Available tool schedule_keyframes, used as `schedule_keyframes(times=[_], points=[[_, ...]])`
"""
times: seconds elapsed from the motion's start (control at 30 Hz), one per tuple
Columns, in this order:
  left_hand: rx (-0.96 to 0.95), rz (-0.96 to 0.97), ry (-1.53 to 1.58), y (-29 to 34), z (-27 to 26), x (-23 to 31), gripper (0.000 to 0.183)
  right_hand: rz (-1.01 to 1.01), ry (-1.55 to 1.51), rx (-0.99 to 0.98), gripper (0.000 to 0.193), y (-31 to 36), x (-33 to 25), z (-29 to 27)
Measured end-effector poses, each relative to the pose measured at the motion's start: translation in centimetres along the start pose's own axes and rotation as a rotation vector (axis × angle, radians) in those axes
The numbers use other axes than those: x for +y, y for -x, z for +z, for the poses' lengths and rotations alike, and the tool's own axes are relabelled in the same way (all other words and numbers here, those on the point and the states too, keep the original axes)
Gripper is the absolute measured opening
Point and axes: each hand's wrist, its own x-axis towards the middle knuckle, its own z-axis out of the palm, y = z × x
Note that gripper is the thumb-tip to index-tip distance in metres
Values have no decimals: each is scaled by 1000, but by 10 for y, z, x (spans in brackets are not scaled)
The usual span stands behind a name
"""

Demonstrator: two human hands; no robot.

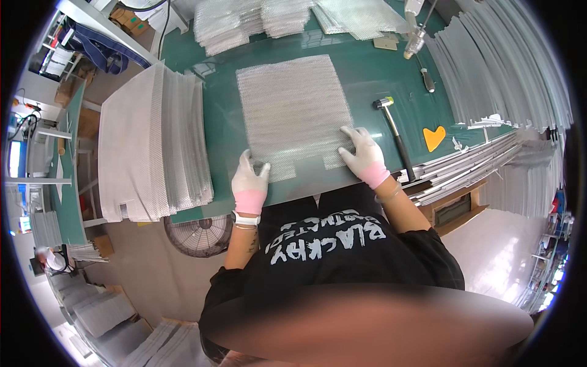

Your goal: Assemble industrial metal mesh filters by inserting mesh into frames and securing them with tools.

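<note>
A mesh sheet (293,104), silvery and nearly square with notches along its near edge, lies flat on the green work table (220,125). My left hand (249,183), in a white glove with a pink cuff, is at the sheet's near left corner, thumb and fingers apart. At the near right corner is my right hand (367,160), gloved alike. Its fingers are stretched over the sheet's right edge, with the thumb spread toward the near edge. Neither hand is visibly closed round the sheet.
Stacks of mesh sheets stand at the left (137,140), far side (244,21) and right (495,67). Right of my hand lie a mallet (394,128), a yellow scraper (433,139) and a screwdriver (427,79). Metal strips (471,160) run along the right. A floor fan (199,235) stands below the table's front edge.
</note>
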Motion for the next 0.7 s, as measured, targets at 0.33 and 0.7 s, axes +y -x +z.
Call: schedule_keyframes(times=[0.33, 0.7], points=[[-92, 475, -390, -35, -2, -13, 69, -135, 69, 57, 49, -171, 47, -77], [236, 432, -71, -8, -28, 13, 69, 178, 71, 597, 101, -312, 52, -126]])
